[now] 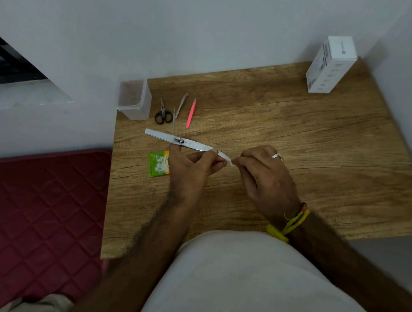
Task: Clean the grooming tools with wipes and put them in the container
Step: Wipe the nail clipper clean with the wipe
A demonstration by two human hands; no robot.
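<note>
My left hand (194,164) grips a long silver straight razor (176,140) near its right end, and the razor points up and left over the wooden table (299,138). My right hand (264,174) pinches a small white wipe (228,159) against the razor's right end. A clear plastic container (133,99) stands at the table's back left corner. Beside it lie small black-handled scissors (163,112), a silver nail clipper (179,110) and pink tweezers (191,113).
A green wipe sachet (158,163) lies on the table just left of my left hand. A white box (330,64) stands at the back right corner against the wall. A red quilted mattress (37,217) lies left of the table.
</note>
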